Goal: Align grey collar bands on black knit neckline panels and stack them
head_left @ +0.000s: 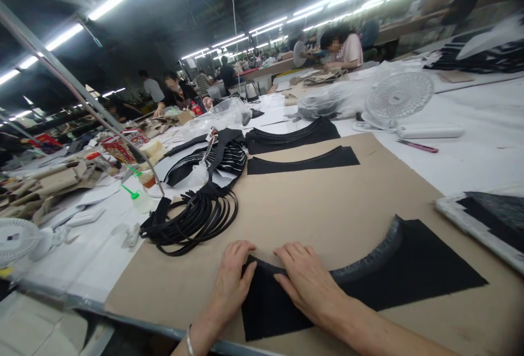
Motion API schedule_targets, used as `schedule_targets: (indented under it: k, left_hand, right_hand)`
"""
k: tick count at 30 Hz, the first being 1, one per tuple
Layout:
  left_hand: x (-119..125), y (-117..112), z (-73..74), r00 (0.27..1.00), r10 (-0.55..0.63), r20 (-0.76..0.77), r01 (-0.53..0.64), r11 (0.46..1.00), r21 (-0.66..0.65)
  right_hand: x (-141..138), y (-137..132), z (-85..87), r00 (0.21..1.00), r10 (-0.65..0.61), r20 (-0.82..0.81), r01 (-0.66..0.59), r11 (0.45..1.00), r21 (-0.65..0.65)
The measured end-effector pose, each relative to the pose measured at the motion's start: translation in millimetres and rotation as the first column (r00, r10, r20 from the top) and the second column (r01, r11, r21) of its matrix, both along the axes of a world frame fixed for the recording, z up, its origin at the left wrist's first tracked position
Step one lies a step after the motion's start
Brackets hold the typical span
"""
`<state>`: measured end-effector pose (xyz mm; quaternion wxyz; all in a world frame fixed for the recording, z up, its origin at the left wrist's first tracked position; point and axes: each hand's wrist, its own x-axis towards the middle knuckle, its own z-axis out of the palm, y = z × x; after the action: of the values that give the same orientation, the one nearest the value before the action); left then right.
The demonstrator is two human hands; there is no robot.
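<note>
Left hand: back turned up and outward, fingers bent and close together, tips pointing right.
Left thumb: stretched forward and right, parted from the fingers.
Left forearm: bare, rising from the bottom edge with a rightward slant.
Right hand: back up, fingers lightly curved, tips pointing forward and left.
Right thumb: reaching left, apart from the fingers.
Right forearm: bare, slanting in from the lower right.
Between hands: near each other, not touching, thumbs on the inner sides.
</note>
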<state>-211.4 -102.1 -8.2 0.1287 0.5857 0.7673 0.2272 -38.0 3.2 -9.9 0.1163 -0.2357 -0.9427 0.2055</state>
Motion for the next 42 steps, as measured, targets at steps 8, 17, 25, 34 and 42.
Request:
schedule_targets:
  k: [8, 17, 25, 34, 42]
  left_hand:
    - [-16.2, 23.6, 15.6, 0.981, -0.195, 0.002, 0.192, 0.965, -0.181]
    - [-25.0, 24.6, 14.2, 0.968, -0.246, 0.053, 0.252, 0.949, -0.191]
    - [-25.6, 21.7, 16.5, 0.941, -0.338, -0.004, 0.334, 0.932, -0.142]
    - [-34.2, 6.7, 7.5, 0.832, -0.471, -0.295, 0.483, 0.875, -0.037]
    - [-35.5, -9.4, 1.7, 0.748, -0.442, -0.496, 0.513, 0.858, 0.009]
  right_hand:
    - [-27.3, -5.1, 10.0, 0.985, -0.035, 0.169, 0.052, 0.994, -0.098]
    - [-33.2, 6.1, -2.0, 0.995, 0.043, 0.090, -0.027, 0.984, -0.175]
    - [-25.2, -2.8, -13.4, 0.997, 0.075, -0.026, -0.079, 0.977, -0.198]
    - [-18.5, -10.8, -27.2, 0.985, 0.158, -0.071, -0.152, 0.985, 0.077]
    - [-13.2, -16.7, -35.6, 0.968, 0.246, -0.055, -0.201, 0.885, 0.420]
